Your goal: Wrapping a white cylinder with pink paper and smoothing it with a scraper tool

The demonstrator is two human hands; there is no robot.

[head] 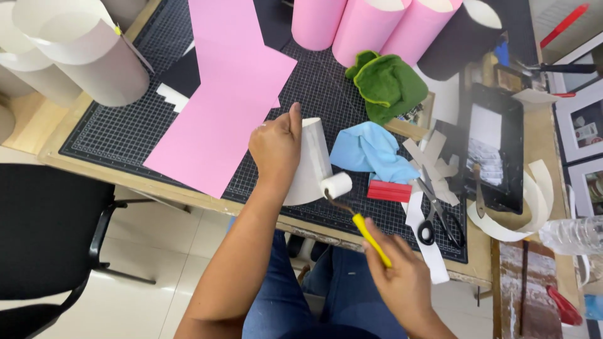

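My left hand (275, 145) grips a white card cylinder (312, 164) lying on the black gridded cutting mat (113, 135), thumb along its top edge. My right hand (402, 276) holds the yellow handle of a small paint roller (337, 185), whose white roller head rests against the lower right side of the cylinder. A large pink sheet of paper (223, 94) lies on the mat just left of my left hand.
Pink and black rolled tubes (370, 25) stand at the back, white rolls (69, 56) at the left. A green cloth (389, 85), blue cloth (370, 154), red block (389, 191), scissors (440, 216), paper scraps, black tray (496, 147) and plastic bottle (575, 235) crowd the right. A black chair (44, 232) stands left.
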